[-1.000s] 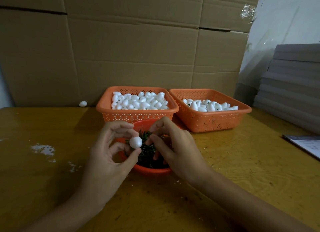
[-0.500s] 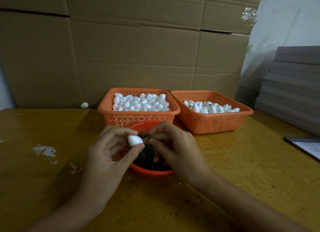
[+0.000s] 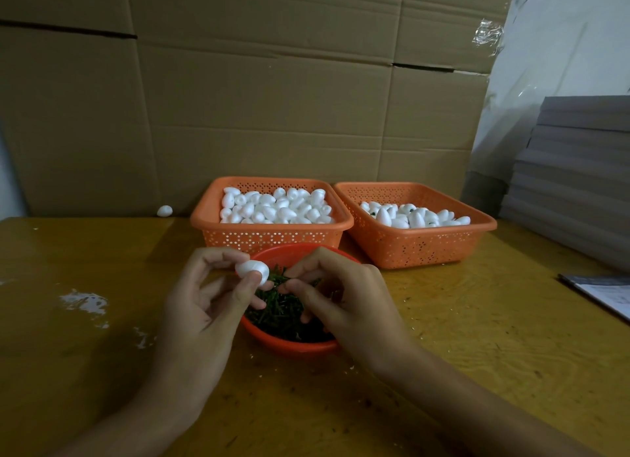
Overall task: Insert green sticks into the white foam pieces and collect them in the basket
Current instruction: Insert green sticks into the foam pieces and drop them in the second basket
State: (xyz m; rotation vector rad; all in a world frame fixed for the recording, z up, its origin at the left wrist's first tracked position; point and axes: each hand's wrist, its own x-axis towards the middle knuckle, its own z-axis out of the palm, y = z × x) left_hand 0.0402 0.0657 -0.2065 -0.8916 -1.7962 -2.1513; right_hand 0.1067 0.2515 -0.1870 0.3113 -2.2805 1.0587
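My left hand (image 3: 201,306) pinches a white egg-shaped foam piece (image 3: 252,270) between thumb and forefinger, above the left rim of a red bowl (image 3: 293,346) full of green sticks (image 3: 279,311). My right hand (image 3: 344,296) pinches a green stick (image 3: 279,279) whose tip points at the foam piece's right end. Behind the bowl stand two orange baskets: the left basket (image 3: 272,233) is heaped with plain foam pieces, the right basket (image 3: 419,243) holds foam pieces, some showing green ends.
A stray foam piece (image 3: 164,211) lies at the back left by the cardboard wall (image 3: 259,109). Grey boards (image 3: 576,170) are stacked at the right, with a paper pad (image 3: 606,293) in front of them. White smears (image 3: 83,301) mark the yellow wooden table (image 3: 494,327).
My left hand turned the foam piece from end-on to lengthwise and held it near the bowl's left rim. My right hand drew its pinched stick up to the piece's right end.
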